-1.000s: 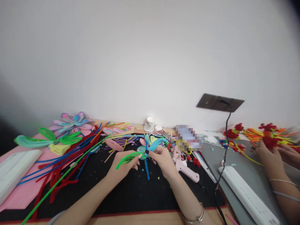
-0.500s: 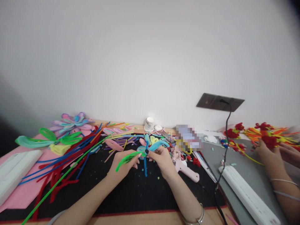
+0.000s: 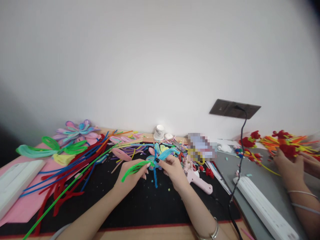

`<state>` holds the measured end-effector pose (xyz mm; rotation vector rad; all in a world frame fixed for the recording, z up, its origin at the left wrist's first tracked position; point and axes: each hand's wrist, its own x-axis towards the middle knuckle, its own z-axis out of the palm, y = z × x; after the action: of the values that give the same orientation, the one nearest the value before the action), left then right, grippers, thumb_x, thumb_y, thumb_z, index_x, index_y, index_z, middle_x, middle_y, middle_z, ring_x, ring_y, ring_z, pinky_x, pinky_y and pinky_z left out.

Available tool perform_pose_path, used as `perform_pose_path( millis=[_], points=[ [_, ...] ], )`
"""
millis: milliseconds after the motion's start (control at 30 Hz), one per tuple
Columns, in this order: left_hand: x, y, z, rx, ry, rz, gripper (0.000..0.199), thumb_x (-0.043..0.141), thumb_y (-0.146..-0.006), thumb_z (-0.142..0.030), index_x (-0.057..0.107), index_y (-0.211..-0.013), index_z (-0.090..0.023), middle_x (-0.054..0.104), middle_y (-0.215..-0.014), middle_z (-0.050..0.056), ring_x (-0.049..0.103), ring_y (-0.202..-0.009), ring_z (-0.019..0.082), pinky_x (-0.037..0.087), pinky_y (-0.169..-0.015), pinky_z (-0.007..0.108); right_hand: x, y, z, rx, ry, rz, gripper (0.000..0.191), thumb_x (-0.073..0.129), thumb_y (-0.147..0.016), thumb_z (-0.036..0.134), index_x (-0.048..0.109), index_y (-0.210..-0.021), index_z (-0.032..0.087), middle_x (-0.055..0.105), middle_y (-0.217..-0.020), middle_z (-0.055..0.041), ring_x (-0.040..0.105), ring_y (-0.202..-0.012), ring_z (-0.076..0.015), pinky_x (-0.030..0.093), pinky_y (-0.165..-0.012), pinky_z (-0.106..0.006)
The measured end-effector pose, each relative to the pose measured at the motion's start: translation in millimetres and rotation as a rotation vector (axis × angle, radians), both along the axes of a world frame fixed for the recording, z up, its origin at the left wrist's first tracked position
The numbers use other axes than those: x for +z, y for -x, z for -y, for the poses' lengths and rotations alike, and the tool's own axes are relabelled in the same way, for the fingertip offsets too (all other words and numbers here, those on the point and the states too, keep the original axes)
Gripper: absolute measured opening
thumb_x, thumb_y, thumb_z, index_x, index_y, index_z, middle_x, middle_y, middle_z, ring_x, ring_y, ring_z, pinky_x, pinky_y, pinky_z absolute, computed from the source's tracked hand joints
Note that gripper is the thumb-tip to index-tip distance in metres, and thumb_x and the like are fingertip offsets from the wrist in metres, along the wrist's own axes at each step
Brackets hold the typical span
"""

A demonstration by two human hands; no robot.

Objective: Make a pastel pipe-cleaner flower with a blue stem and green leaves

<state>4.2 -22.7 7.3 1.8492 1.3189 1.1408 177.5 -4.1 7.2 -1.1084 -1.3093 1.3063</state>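
Over the black mat (image 3: 140, 210), my left hand (image 3: 130, 173) pinches a bundle of green pipe cleaners (image 3: 132, 171) bent into a loop. My right hand (image 3: 174, 170) grips looped light-blue pipe cleaners (image 3: 166, 154) between thumb and fingers. Where the two bundles meet, a darker blue pipe cleaner (image 3: 155, 175) crosses them upright, its lower end hanging free. The exact joint is partly covered by my fingertips. Just right of my right hand lies a pink glue gun (image 3: 200, 181). Behind my hands are a pink loop (image 3: 121, 154) and more loose pipe cleaners.
Red and blue pipe cleaners (image 3: 72, 173) and a green-petalled flower (image 3: 51, 148) lie left, near a white box (image 3: 18, 181). A paper cup (image 3: 159, 132) stands by the wall. Right are a black cable (image 3: 240, 160), a power strip (image 3: 265, 206) and another person's hands (image 3: 290, 170) holding red pipe-cleaner work.
My left hand and the green bundle have shifted very slightly left. The light-blue loops have tilted a little. The other person's hands have moved slightly.
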Motion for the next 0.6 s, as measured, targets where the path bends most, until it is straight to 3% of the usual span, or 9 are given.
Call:
perform_pose_path(
  millis=[300, 467, 600],
  points=[
    [2.9, 0.6, -0.5, 0.032, 0.012, 0.0, 0.031, 0.05, -0.084, -0.033, 0.058, -0.059, -0.018, 0.058, -0.047, -0.003, 0.058, -0.048, 0.01, 0.044, -0.053, 0.02, 2.5, -2.6, -0.7, 0.0, -0.086, 0.062, 0.019, 0.061, -0.072, 0.027, 0.057, -0.057, 0.017, 0.029, -0.048, 0.0059, 0.023, -0.044, -0.0073, 0.021, -0.043, -0.023],
    [5.0, 0.1, -0.4, 0.041, 0.03, 0.021, 0.03, 0.051, -0.083, -0.033, 0.058, -0.058, -0.018, 0.058, -0.046, -0.003, 0.058, -0.047, 0.011, 0.044, -0.052, 0.02, 6.2, -2.0, 0.6, 0.017, -0.103, 0.057, 0.016, 0.061, -0.074, 0.027, 0.062, -0.062, 0.017, 0.04, -0.049, 0.0038, 0.033, -0.046, -0.0091, 0.029, -0.046, -0.023],
    [6.3, -0.4, -0.1, 0.043, 0.055, 0.072, 0.029, 0.051, -0.083, -0.033, 0.058, -0.058, -0.018, 0.058, -0.047, -0.003, 0.057, -0.047, 0.011, 0.045, -0.052, 0.021, 5.3, -1.8, 0.5, 0.028, -0.104, 0.072, 0.014, 0.061, -0.075, 0.029, 0.064, -0.067, 0.018, 0.04, -0.05, 0.0047, 0.032, -0.044, -0.0084, 0.028, -0.045, -0.023]
  ],
)
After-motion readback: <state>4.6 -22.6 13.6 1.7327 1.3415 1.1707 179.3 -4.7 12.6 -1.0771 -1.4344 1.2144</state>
